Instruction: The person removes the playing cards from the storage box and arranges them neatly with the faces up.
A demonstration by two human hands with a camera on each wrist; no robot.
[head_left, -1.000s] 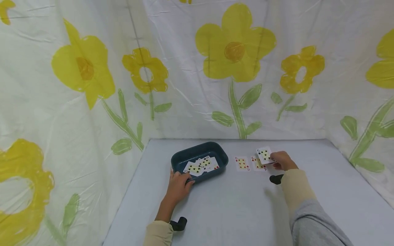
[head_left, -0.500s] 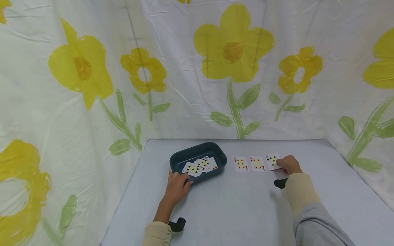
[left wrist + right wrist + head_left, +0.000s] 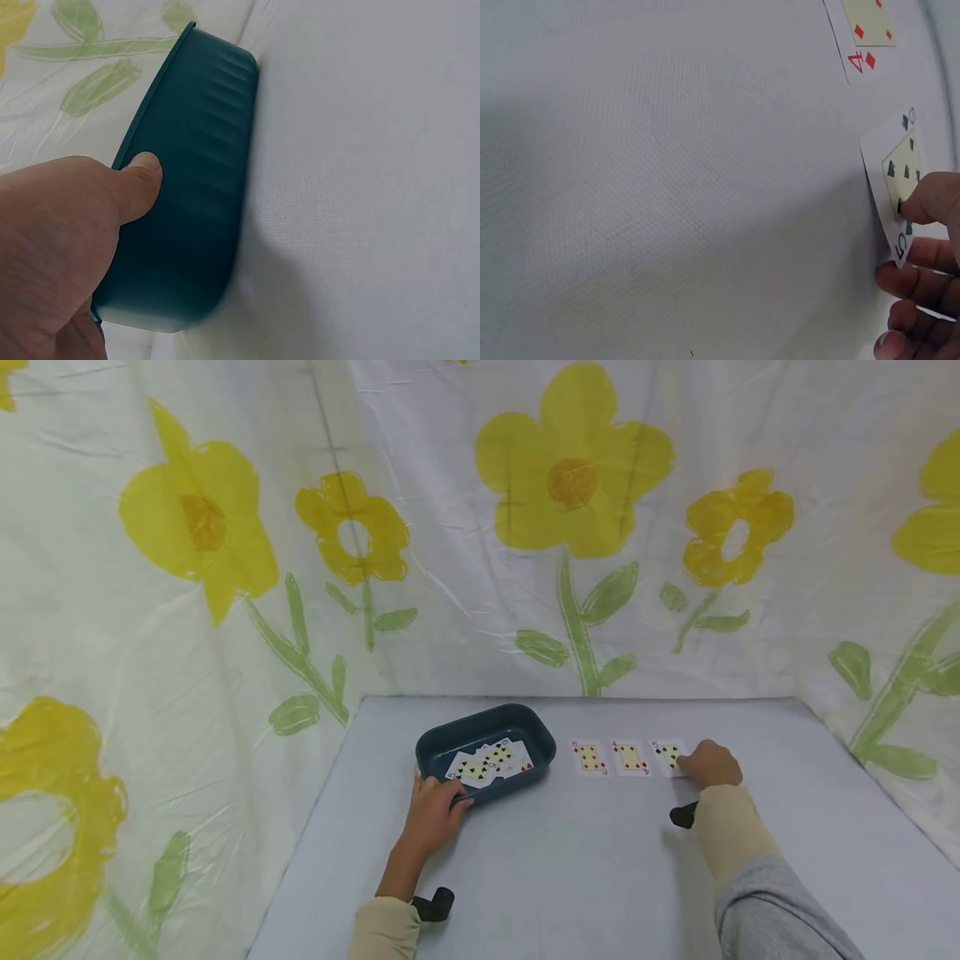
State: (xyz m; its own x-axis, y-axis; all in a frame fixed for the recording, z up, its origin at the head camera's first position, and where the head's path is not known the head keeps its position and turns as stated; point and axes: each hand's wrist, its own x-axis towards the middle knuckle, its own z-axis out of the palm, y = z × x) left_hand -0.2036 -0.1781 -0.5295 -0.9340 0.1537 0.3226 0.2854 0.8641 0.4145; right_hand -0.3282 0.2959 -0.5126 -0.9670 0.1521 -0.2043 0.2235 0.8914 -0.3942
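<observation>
My left hand [image 3: 433,814] grips the near left corner of a dark teal tray [image 3: 540,764]. In the left wrist view its thumb [image 3: 142,180] lies against the tray's outer wall [image 3: 199,165]. Inside the tray is an overlapping heap of playing cards [image 3: 491,760], face up. My right hand [image 3: 712,766] pinches a five of spades [image 3: 892,165] by one end. The thumb is on its face and fingers are beneath, with that end tilted off the table. To its left lie a four of diamonds [image 3: 631,759] and a six of diamonds [image 3: 589,758], both flat and face up.
Everything rests on a white table [image 3: 555,877]. A white curtain [image 3: 450,652] printed with yellow flowers hangs behind the table's far edge and along its sides. Each wrist carries a black strap-on piece.
My right hand has carried the five of spades rightward from above the four of diamonds, down to the end of the row. The left hand and tray have stayed put.
</observation>
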